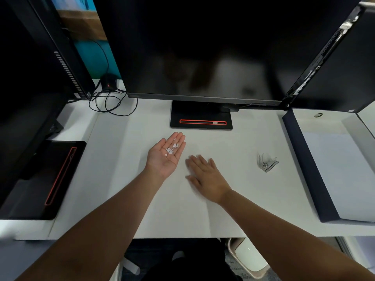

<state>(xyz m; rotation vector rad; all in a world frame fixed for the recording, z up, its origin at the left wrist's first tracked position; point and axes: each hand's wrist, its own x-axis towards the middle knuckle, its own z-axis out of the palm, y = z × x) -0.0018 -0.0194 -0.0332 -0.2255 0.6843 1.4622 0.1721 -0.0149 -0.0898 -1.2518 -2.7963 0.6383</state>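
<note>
My left hand (165,154) lies palm up over the white desk (142,199), fingers straight. Several small white round pieces (171,149) rest on its palm and fingers. My right hand (205,175) lies palm down, flat on the desk just right of the left hand, fingers spread and holding nothing. A small clear plastic bag (266,163) with a few tiny metal bits inside lies on the desk to the right, apart from both hands.
A dark monitor (192,47) stands at the back on a black base with a red-edged slot (202,120). A second monitor base (50,179) sits left, cables (109,102) behind it. An open dark box with a white inside (328,171) lies right. Another screen (334,57) is at the far right.
</note>
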